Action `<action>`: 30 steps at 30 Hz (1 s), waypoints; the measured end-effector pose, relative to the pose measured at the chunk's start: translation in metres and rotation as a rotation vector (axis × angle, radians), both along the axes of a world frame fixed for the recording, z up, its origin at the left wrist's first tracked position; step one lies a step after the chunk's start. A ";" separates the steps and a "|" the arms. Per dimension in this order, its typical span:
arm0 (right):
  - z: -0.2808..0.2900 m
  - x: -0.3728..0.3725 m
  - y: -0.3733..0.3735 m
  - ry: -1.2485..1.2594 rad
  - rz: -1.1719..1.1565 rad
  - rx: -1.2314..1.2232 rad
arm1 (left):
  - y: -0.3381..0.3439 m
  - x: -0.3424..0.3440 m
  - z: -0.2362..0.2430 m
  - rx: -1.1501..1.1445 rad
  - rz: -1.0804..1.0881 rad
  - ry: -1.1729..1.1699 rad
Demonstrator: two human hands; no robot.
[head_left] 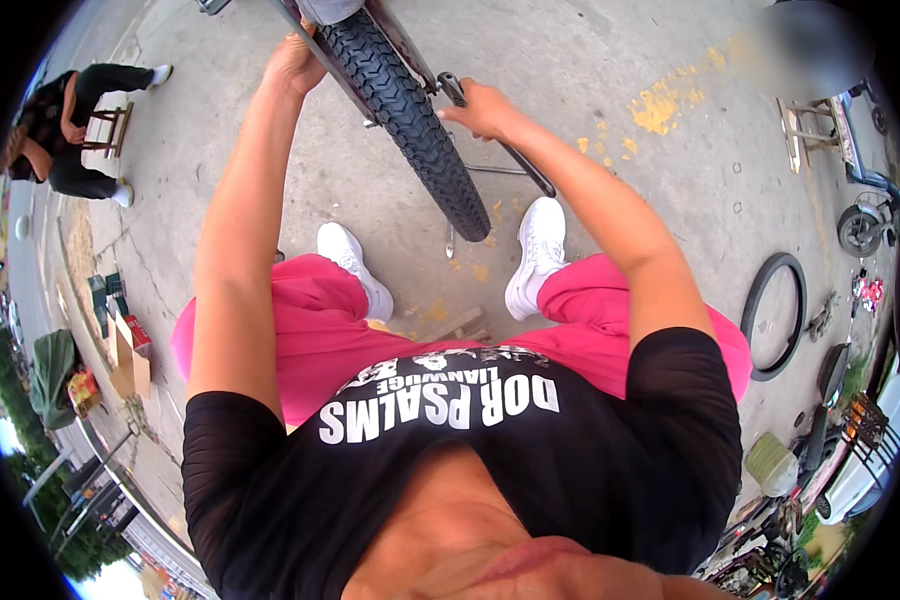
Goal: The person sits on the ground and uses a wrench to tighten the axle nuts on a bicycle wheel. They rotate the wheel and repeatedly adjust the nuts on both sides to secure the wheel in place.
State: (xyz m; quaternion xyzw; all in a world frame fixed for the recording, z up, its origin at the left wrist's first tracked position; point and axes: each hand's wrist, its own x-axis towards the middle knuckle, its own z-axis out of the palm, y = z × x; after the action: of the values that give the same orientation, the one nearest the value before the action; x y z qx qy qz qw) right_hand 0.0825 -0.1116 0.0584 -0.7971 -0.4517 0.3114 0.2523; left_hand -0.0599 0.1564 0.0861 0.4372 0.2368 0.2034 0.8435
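Observation:
A bicycle wheel with a black knobby tyre [400,110] slants between my arms at the upper middle, silver frame bars close along its sides. My left hand [296,62] is closed around a bar beside the wheel; its fingertips are partly hidden. To the right of the tyre, my right hand [483,110] closes on a dark wrench [452,90], whose rounded head shows by the wheel's axle area. Below that hand a dark bar [532,172] slants toward my right shoe; I cannot tell whether it belongs to the wrench. A thin metal rod [500,170] meets its lower end.
My white shoes [355,265] stand either side of the wheel. A person [65,130] sits on a wooden stool at the far left. At the right lie a loose black tyre [775,315] and a parked scooter [863,225]. Cardboard boxes [128,355] stand at the left.

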 end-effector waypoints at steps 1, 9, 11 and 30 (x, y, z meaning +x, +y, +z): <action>0.009 0.004 -0.006 0.067 0.035 -0.041 | -0.002 0.001 0.001 0.017 -0.009 -0.011; 0.058 0.017 -0.017 -0.069 0.203 -0.072 | -0.022 0.001 0.019 0.003 0.065 0.003; 0.041 0.026 -0.002 -0.256 0.166 0.124 | -0.024 0.001 0.023 0.017 0.083 0.030; -0.055 -0.013 0.033 1.464 -0.678 0.458 | -0.014 -0.004 0.014 -0.007 0.155 0.098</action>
State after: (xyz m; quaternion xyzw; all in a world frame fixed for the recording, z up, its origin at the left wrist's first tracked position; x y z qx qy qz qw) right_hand 0.0697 -0.0785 0.0036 -0.4152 0.0383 0.5581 0.7174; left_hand -0.0640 0.1429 0.0997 0.4241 0.3116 0.2457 0.8140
